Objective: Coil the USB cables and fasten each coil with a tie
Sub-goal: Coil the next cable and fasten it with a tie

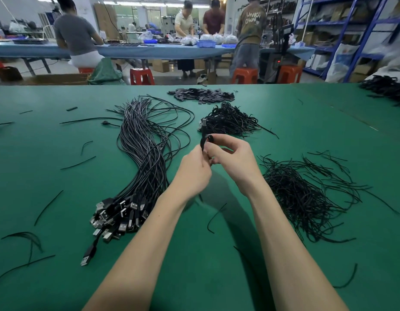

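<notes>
Holding a small black coil (207, 141) up over the middle of the green worktop (59, 277), we have both hands on it: left hand (193, 170) curled round the lower part of the bundle, right hand (230, 159) with fingers bent over the top loop, thumb and forefinger pinching close against it. Both grips tight on the coil, nothing slack. We judge this as the fastening step: coil looks wound, tie going on or being twisted, but the tie itself is hidden between the fingers, so we can't confirm. To do it well: keep the left grip fixed so the loops don't spring apart, put the tie across the waist of the coil rather than at one end, and twist with the right fingertips only, wrist quiet. Pull snug before twisting; a loose tie lets the loops slide out. Keep the plug end tucked along the loops, not sticking out. Stock of uncoiled USB cables (140, 158) lies just left of the hands, plugs (118, 216) fanned toward us. Loose ties (307, 194) sit in a heap to the right, within easy reach. Finished coils (228, 120) look stacked just beyond the hands, so the drop-off is a short forward move. Stray ties are scattered over the worktop; ignore those, pull from the heap.
</notes>
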The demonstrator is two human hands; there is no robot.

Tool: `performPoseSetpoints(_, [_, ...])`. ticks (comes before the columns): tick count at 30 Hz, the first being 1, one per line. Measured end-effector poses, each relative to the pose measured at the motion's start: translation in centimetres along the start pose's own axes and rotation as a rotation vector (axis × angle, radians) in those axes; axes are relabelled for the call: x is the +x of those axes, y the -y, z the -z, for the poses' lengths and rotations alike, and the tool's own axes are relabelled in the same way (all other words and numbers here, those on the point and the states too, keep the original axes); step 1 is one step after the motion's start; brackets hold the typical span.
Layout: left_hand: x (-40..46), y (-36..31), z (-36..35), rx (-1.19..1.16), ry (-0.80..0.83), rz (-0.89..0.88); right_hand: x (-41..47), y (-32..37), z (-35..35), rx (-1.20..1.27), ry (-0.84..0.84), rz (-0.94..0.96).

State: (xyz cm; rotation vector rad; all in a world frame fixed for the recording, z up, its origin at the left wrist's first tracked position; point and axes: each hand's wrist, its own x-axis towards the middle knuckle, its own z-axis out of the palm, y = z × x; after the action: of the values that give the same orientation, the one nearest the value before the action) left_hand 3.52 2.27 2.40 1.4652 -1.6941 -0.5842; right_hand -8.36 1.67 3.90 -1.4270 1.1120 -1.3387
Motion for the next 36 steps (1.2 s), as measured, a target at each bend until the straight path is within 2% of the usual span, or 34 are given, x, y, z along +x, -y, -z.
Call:
performPoseSetpoints(3, [-0.3,-0.2,0.0,0.077,0.095,-0.028,0.3,-0.2,0.0,-0.16,-0.074,0.026])
performPoseSetpoints(7, [-0.3,-0.1,-0.4,0.094,0.188,-0.028,0.6,-0.9,0.5,-0.211,-0.172,-0.018])
performPoseSetpoints(14, [-0.2,0.1,-1.4,-0.275,0.165,0.083,0.6,-1.4,1.2,0.036,-0.185,-0.136])
performPoseSetpoints(19, [-0.2,0.6,-1.9,-0.498,0.142,0.219,0.5,-1.0,2.2,0.053,-0.028,-0.248])
performPoseSetpoints(21, [-0.1,0.8,-2.0,-0.558,0.129,0.275,0.6,-0.5,3.8,-0.112,-0.018,-0.267])
performPoseSetpoints(24, [0.1,1.1,-1.6,-0.599,0.115,0.302,0.5,0.2,6.5,-0.679,-0.002,-0.234])
performPoseSetpoints(26, [0.1,1.2,-1.4,-0.619,0.121,0.304,0.4,0.4,7.4,-0.935,0.058,-0.264])
performPoseSetpoints(29, [0.2,1.2,-1.3,-0.638,0.129,0.312,0.1,0.4,7.8,-1.068,0.078,-0.387])
performPoseSetpoints(36, [0.1,1.2,-1.4,-0.628,0.166,0.326,-0.4,0.6,8.0,-1.157,0.091,-0.612])
